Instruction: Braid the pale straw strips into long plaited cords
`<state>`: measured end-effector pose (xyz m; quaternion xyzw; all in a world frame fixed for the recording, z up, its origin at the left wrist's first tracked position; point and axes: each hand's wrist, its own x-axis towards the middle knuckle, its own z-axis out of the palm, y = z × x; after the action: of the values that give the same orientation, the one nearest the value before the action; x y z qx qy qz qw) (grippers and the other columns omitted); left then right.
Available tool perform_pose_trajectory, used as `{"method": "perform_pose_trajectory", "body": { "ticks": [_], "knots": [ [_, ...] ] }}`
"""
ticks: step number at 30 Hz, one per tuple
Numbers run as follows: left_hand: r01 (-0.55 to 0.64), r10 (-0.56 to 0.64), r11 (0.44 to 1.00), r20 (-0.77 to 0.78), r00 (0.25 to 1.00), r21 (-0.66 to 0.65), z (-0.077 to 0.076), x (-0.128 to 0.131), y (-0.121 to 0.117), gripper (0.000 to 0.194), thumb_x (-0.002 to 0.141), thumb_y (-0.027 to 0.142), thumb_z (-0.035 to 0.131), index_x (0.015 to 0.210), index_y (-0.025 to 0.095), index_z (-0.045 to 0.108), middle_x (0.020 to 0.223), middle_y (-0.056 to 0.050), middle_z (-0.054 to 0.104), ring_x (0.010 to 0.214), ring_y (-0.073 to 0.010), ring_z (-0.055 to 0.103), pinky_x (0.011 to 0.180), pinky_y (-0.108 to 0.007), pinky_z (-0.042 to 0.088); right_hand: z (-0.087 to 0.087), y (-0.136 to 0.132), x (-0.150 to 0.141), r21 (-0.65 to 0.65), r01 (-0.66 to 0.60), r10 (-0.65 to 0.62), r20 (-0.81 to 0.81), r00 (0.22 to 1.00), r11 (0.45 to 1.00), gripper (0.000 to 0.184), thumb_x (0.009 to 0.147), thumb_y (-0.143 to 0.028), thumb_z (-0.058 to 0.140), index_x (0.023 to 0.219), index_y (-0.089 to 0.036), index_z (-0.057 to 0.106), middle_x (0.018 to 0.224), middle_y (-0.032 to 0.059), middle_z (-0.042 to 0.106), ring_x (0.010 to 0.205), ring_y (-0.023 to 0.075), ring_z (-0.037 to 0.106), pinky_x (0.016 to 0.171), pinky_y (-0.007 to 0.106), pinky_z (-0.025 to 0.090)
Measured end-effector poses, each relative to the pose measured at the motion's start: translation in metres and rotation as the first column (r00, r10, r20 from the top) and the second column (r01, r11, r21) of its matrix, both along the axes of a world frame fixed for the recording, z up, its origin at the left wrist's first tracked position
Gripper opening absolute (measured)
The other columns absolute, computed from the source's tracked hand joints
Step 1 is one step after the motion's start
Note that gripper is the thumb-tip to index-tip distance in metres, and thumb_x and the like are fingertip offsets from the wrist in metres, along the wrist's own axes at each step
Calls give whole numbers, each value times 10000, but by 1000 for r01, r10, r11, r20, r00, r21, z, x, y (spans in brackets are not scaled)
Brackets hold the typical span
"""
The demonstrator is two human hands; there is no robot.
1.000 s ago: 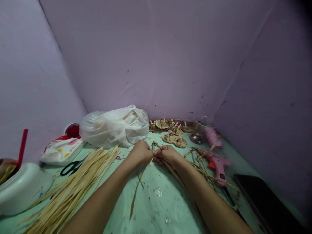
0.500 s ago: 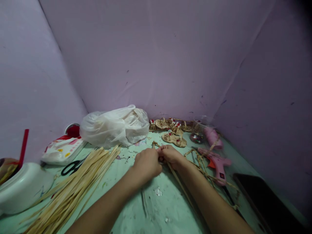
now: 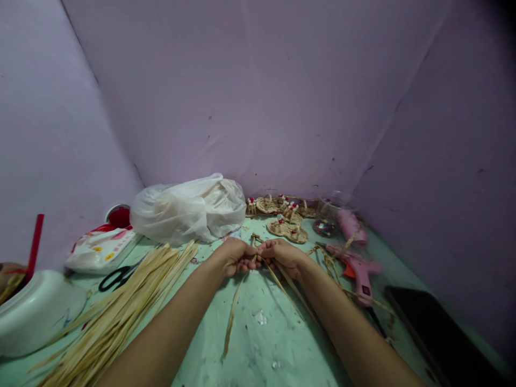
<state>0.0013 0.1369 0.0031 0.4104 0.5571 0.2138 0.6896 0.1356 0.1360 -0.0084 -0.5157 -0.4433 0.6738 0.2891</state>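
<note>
My left hand [image 3: 237, 256] and my right hand [image 3: 281, 253] meet at the middle of the table, each pinching dried straw strips. A short knotted or braided end [image 3: 255, 237] pokes out beyond my fingertips. One loose strip [image 3: 231, 322] hangs down below my left hand toward me. Two more strips [image 3: 284, 287] run from under my right hand along the inside of my right forearm. The exact crossing of the strips between the fingers is partly hidden. Woven straw slippers [image 3: 287, 231] with red and white beads lie just past my hands.
Left: a bundle of straw strips [image 3: 133, 306], black-handled scissors [image 3: 115, 278], a wipes pack [image 3: 102, 250], a white pot [image 3: 44, 312] and a plastic bag [image 3: 189, 209]. Right: braided cord [image 3: 330, 263], a pink glue gun [image 3: 362, 274], a pink roll [image 3: 351, 228], a clear cup [image 3: 325, 227] and a black phone [image 3: 439, 333].
My left hand has turned and shifted slightly left, its fingers now showing. The strips have spread apart, one hanging left and two right. My right hand stays near the same place.
</note>
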Motion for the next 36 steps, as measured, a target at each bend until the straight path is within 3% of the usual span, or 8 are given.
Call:
{"method": "perform_pose_trajectory", "body": {
  "ticks": [4,7,11,14,21,28,33,36],
  "knots": [
    [10,-4,998,-104,995,61,-4,-2,2,99,630,93,491,540,84,532,414,-6,489,323,-56,408,313,-156,258,-2,1,0,60,-33,30,49,998,998,97,564,-42,495,521,-128,494,421,-37,499,341,34,336,341,154,220],
    [13,26,992,-301,953,128,-6,1,1,175,598,125,501,427,119,463,309,21,385,258,-59,307,294,-184,193,-6,3,-3,204,-79,24,258,966,976,96,533,-42,502,516,-137,507,420,-37,492,371,44,373,378,162,254],
    [-3,97,963,-338,936,270,-5,7,-3,204,544,101,501,375,149,397,267,50,301,246,-53,241,304,-201,147,-2,1,-6,359,-177,-91,618,781,916,70,513,-97,541,509,-150,586,412,-7,505,412,76,419,407,190,258],
    [-23,134,950,-341,931,311,-2,10,-6,220,523,70,493,360,155,373,259,52,286,253,-55,239,311,-207,135,7,-2,-5,369,-213,-138,727,672,905,63,500,-119,558,481,-151,608,405,17,505,413,92,424,400,207,240],
    [-80,174,956,-327,929,282,-2,12,-8,197,525,109,498,386,162,368,280,54,302,258,-51,239,314,-203,138,15,-5,-6,248,-192,-50,723,689,950,74,496,-159,569,512,-120,629,422,12,498,415,93,429,390,196,261],
    [-54,75,992,-197,978,110,-8,-4,-2,173,528,176,507,421,153,373,329,55,341,269,-24,229,315,-180,76,22,-18,-15,332,-337,-64,789,611,881,151,541,-190,562,615,-134,682,454,9,496,462,87,425,420,190,251],
    [59,-42,987,-113,993,149,-12,-15,1,161,515,204,526,442,159,390,322,70,320,267,-23,214,312,-181,65,23,-20,-14,404,-402,-53,757,652,821,117,540,-153,567,581,-136,675,449,6,487,458,80,410,419,188,246],
    [64,-42,984,-130,991,165,-12,-17,3,170,508,199,526,427,160,382,301,77,282,265,-18,180,314,-186,49,22,-14,-8,290,-384,94,680,727,876,91,560,-166,576,568,-133,661,447,2,511,413,71,399,406,187,268]
  ]
}}
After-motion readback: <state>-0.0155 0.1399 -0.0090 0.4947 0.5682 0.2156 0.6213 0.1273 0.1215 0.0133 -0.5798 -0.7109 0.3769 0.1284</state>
